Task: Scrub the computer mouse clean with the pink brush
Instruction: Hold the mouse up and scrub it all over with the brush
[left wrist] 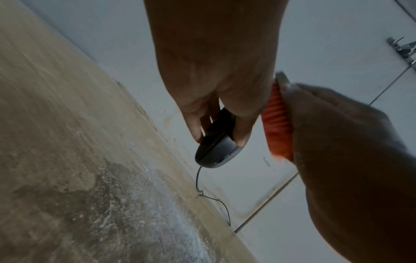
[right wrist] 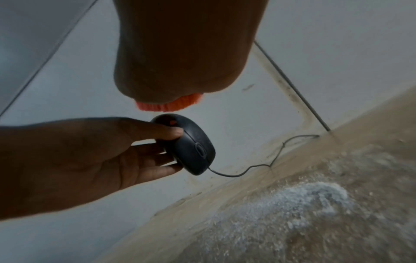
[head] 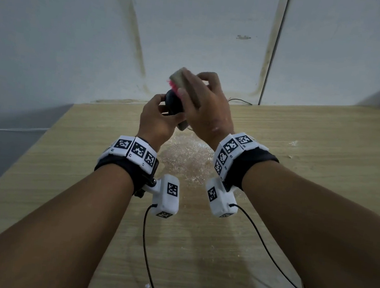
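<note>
Your left hand (head: 157,120) pinches the dark wired mouse (head: 173,102) at frame centre; your right hand (head: 207,105) grips the pink brush (head: 177,80), its bristles just above the mouse.

The head camera looks forward and down from above both forearms toward the far wall, over the wooden worktop (head: 302,157). The left wrist camera sits close under the left hand (left wrist: 213,71), looking along it. The right wrist camera looks likewise past the right hand (right wrist: 180,53). All three share the computer mouse (right wrist: 191,147), pink brush (left wrist: 276,124) and wet worktop.
</note>
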`<state>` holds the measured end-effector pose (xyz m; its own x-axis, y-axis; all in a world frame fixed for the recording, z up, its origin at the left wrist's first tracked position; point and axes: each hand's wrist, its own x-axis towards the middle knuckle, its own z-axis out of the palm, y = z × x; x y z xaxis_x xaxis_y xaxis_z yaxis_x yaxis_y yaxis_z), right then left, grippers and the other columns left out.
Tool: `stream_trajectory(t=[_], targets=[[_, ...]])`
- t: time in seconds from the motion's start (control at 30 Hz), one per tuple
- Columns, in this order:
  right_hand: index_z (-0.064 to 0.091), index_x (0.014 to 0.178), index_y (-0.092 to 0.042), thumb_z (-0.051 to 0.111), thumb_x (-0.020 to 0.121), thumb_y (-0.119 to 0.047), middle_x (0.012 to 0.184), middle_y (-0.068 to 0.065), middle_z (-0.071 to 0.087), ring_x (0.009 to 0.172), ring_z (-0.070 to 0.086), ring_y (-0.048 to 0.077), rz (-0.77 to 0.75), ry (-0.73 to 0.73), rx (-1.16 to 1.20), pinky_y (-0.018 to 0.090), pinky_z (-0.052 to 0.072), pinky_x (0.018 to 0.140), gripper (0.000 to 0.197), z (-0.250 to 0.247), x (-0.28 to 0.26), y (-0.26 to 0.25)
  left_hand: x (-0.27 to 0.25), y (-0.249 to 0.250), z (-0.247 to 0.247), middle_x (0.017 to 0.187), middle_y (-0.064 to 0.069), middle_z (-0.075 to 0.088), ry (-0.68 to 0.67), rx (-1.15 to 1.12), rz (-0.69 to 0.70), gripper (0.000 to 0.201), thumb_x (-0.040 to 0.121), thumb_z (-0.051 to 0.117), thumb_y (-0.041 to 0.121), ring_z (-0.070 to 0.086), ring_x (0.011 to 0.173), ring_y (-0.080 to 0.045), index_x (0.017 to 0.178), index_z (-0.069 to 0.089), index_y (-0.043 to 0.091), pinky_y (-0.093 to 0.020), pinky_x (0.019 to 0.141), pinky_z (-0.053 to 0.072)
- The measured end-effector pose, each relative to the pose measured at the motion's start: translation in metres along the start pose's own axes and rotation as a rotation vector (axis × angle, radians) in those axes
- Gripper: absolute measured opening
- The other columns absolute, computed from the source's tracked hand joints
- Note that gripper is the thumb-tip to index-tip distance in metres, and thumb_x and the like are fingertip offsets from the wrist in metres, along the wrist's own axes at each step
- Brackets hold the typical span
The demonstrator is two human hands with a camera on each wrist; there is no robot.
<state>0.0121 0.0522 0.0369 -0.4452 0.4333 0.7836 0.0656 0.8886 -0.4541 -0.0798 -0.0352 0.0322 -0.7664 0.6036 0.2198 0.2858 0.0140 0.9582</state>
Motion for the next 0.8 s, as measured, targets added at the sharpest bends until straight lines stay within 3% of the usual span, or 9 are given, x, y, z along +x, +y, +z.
stream_trajectory(t=[0.07, 0.13, 0.2, 0.27, 0.43, 0.57, 0.67, 0.8], targets=[[0.059, 0.136, -0.010, 0.065, 0.096, -0.026, 0.122, 0.015, 0.056, 0.085, 0.064, 0.024, -0.130, -0.032, -0.014, 0.028, 0.052, 0.066, 0.044, 0.004, -0.001, -0.005, 0.002, 0.004, 0.002, 0.101, -0.013, 0.070, 0.002, -0.010, 0.013, 0.029, 0.085, 0.067, -0.001, 0.067, 0.085, -0.023, 0.111, 0.062, 0.011, -0.046, 0.086, 0.059], [0.061, 0.134, -0.010, 0.068, 0.093, -0.023, 0.120, 0.016, 0.057, 0.083, 0.064, 0.026, -0.170, -0.027, -0.012, 0.029, 0.052, 0.067, 0.044, 0.008, 0.000, -0.006, 0.002, 0.006, 0.005, 0.113, -0.020, 0.068, 0.007, 0.009, 0.043, 0.032, 0.088, 0.063, 0.000, 0.066, 0.094, -0.026, 0.119, 0.061, 0.005, -0.044, 0.089, 0.056], [0.062, 0.132, -0.010, 0.067, 0.094, -0.021, 0.120, 0.017, 0.056, 0.084, 0.064, 0.028, -0.150, -0.008, 0.006, 0.030, 0.053, 0.068, 0.041, 0.008, 0.002, -0.003, 0.002, 0.005, 0.007, 0.108, -0.018, 0.070, -0.014, -0.015, 0.044, 0.033, 0.083, 0.069, 0.003, 0.069, 0.095, -0.029, 0.115, 0.061, 0.008, -0.039, 0.080, 0.059], [0.062, 0.133, -0.010, 0.062, 0.097, -0.020, 0.122, 0.018, 0.054, 0.084, 0.065, 0.027, -0.101, 0.011, 0.019, 0.031, 0.054, 0.067, 0.037, 0.006, 0.003, 0.002, -0.001, 0.005, 0.010, 0.099, -0.014, 0.071, -0.030, -0.019, 0.038, 0.035, 0.079, 0.075, 0.001, 0.070, 0.085, -0.025, 0.109, 0.060, 0.008, -0.031, 0.068, 0.059], [0.058, 0.136, -0.016, 0.053, 0.103, -0.025, 0.125, 0.014, 0.050, 0.079, 0.061, 0.020, 0.080, 0.054, 0.013, 0.035, 0.057, 0.070, 0.035, 0.003, 0.010, 0.008, -0.005, 0.002, 0.003, 0.101, -0.011, 0.073, -0.020, -0.056, 0.000, 0.049, 0.070, 0.087, 0.012, 0.072, 0.093, -0.027, 0.111, 0.061, 0.011, -0.039, 0.081, 0.060], [0.060, 0.134, -0.008, 0.063, 0.097, -0.022, 0.121, 0.016, 0.055, 0.081, 0.064, 0.022, -0.121, 0.023, 0.027, 0.035, 0.058, 0.067, 0.040, 0.006, 0.005, -0.004, 0.003, 0.008, 0.002, 0.104, -0.015, 0.071, 0.016, -0.007, 0.010, 0.035, 0.081, 0.073, 0.003, 0.070, 0.096, -0.031, 0.114, 0.062, 0.006, -0.038, 0.079, 0.061], [0.064, 0.131, -0.008, 0.068, 0.091, -0.022, 0.117, 0.017, 0.058, 0.080, 0.065, 0.028, -0.222, 0.012, 0.010, 0.044, 0.057, 0.069, 0.042, 0.011, 0.003, -0.007, 0.007, 0.010, 0.003, 0.106, -0.017, 0.070, 0.035, -0.017, 0.031, 0.023, 0.092, 0.059, 0.002, 0.068, 0.099, -0.031, 0.114, 0.061, 0.007, -0.041, 0.086, 0.059], [0.064, 0.131, -0.010, 0.066, 0.094, -0.024, 0.118, 0.015, 0.058, 0.082, 0.067, 0.027, -0.131, 0.017, -0.017, 0.038, 0.058, 0.067, 0.039, 0.007, 0.005, 0.000, 0.001, 0.003, 0.007, 0.104, -0.017, 0.070, 0.011, -0.038, 0.050, 0.033, 0.082, 0.073, -0.001, 0.070, 0.093, -0.027, 0.111, 0.058, 0.004, -0.038, 0.079, 0.061]])
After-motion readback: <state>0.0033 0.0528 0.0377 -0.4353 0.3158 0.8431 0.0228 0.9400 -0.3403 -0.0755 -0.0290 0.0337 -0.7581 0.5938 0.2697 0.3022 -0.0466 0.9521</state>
